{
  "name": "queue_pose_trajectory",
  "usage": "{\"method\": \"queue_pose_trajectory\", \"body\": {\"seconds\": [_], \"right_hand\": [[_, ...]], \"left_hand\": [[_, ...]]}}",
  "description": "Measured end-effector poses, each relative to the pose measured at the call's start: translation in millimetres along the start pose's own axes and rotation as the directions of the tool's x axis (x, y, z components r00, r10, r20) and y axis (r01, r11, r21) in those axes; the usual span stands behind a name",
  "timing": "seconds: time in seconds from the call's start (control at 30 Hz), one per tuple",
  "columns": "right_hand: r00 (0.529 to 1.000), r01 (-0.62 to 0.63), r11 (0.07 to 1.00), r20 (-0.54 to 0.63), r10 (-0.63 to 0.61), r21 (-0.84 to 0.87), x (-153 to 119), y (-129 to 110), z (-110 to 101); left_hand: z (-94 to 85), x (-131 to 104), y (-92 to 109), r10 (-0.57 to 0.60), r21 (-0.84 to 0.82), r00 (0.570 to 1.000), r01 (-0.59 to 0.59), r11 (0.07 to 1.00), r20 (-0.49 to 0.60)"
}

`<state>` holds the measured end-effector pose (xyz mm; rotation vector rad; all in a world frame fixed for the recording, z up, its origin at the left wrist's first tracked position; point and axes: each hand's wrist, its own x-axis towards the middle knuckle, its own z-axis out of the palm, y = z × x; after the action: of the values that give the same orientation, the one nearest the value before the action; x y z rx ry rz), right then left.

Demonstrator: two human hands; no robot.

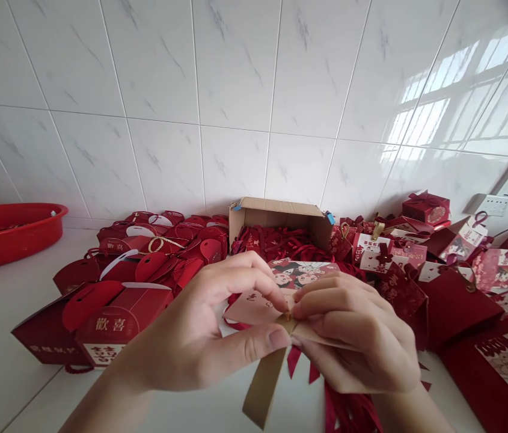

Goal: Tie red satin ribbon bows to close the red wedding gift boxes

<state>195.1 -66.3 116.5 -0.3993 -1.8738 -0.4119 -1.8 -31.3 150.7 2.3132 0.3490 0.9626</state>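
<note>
My left hand [204, 325] pinches a gold ribbon [265, 382] near its upper end, with thumb and fingertips close to a small gold knot or ring. The ribbon's tail hangs down below the thumb. My right hand [357, 331] grips a pale pink paper gift box [254, 308] at the same spot, its fingers meeting the left fingertips. Much of that box is hidden behind both hands. Behind it shows a red panel with cartoon figures [305, 272]; whether it belongs to the same box I cannot tell. Dark red ribbons [353, 412] lie beneath my right hand.
Red folded gift boxes [113, 319] crowd the left, with a red plastic basin [14, 234] farther out. An open cardboard carton [281, 207] of dark red ribbons stands by the tiled wall. More decorated boxes [461, 307] pile up on the right, near a wall socket [492, 204].
</note>
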Motion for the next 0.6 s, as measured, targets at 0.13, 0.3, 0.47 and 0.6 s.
{"method": "queue_pose_trajectory", "body": {"seconds": [0.13, 0.3, 0.47, 0.6], "right_hand": [[1.0, 0.008, 1.0, -0.001, -0.008, 0.0, 0.4, -0.5, -0.5], [0.999, 0.013, 1.0, -0.03, -0.013, 0.009, -1.1, -1.3, 0.6], [1.0, 0.003, 1.0, -0.027, -0.003, 0.001, -0.6, -2.2, 0.6], [0.999, 0.0, 1.0, -0.037, 0.0, -0.009, 0.3, -1.7, -0.2]], "left_hand": [[0.2, 0.5, 0.7, -0.017, -0.016, 1.0, 0.017, 1.0, 0.002], [0.5, 2.5, -0.1, -0.058, -0.114, 0.997, 0.064, 0.991, 0.054], [3.5, 3.2, -4.1, -0.02, -0.141, 1.0, 0.019, 0.99, -0.003], [5.5, 2.7, -6.0, 0.048, -0.136, 0.997, -0.057, 0.989, -0.068]]}}
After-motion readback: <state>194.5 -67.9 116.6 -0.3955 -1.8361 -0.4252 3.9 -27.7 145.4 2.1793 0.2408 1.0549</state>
